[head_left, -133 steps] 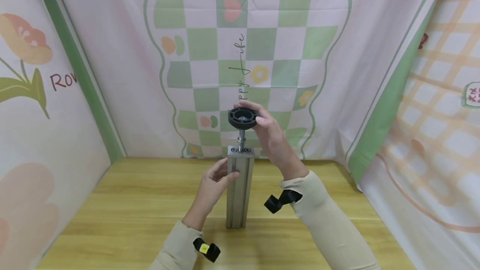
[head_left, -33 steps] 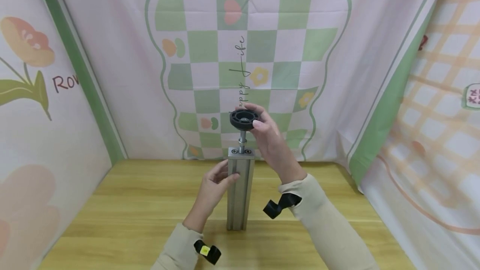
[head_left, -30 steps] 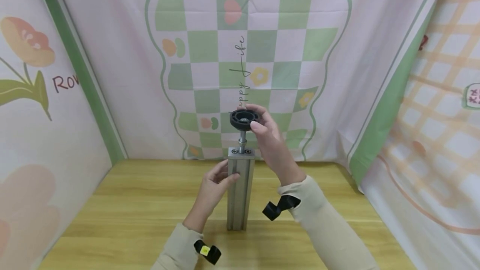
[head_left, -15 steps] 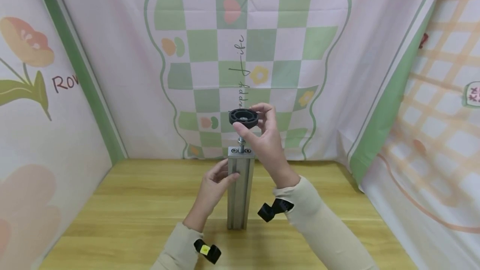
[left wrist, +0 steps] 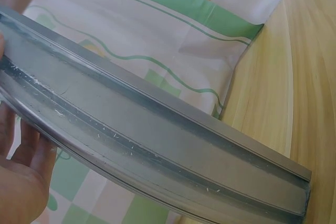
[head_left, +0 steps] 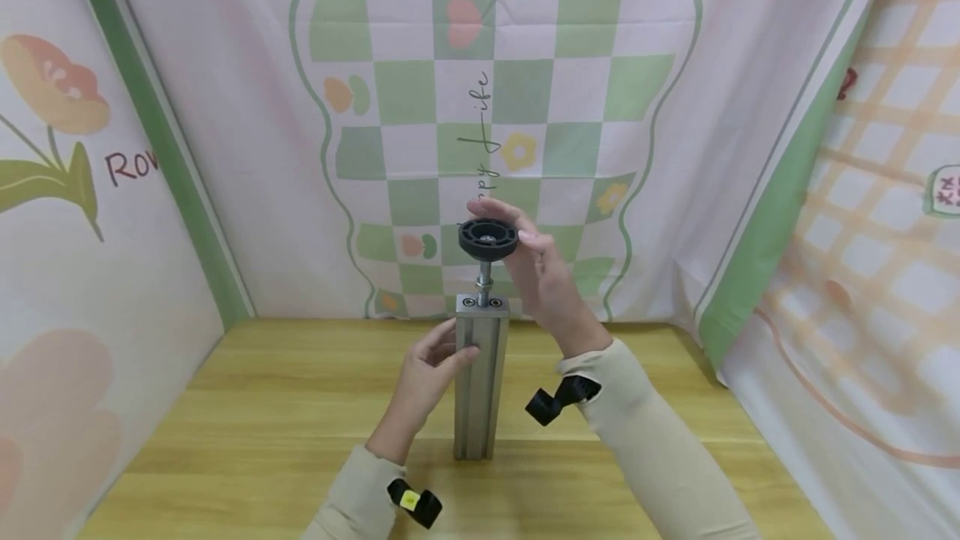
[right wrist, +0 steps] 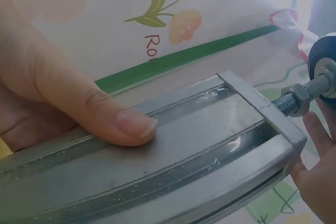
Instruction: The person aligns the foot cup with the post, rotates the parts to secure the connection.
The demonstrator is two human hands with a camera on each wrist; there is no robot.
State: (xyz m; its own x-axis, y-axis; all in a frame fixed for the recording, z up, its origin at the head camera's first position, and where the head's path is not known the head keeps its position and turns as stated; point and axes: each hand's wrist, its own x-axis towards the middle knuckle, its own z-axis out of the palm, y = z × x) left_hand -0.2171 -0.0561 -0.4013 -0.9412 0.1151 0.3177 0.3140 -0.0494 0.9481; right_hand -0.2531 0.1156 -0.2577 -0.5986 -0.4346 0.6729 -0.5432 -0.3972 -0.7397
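An upright aluminium profile (head_left: 480,390) stands on the wooden table in the head view. My left hand (head_left: 423,373) grips it from the left, thumb on the near face and fingers behind. A screwed-on end plate (head_left: 482,304) caps the top. From the plate rises a threaded stud with a nut (right wrist: 300,99), bearing a black levelling foot (head_left: 487,252) with its round base upward. My right hand (head_left: 543,282) is at the foot's right and far side, fingers extended behind it and thumb tip right at the rim. In the left wrist view, the profile (left wrist: 157,114) runs past the left fingers.
The wooden table (head_left: 300,390) reaches back to a checked cloth (head_left: 525,90). Patterned cloths hang on the left (head_left: 60,273) and right (head_left: 885,273). Black straps circle both wrists, over beige sleeves (head_left: 652,440).
The right thumb swept left across the foot's near rim half a second ago and is now back at the right side, fingers stretched out behind. The left hand and profile stay put.
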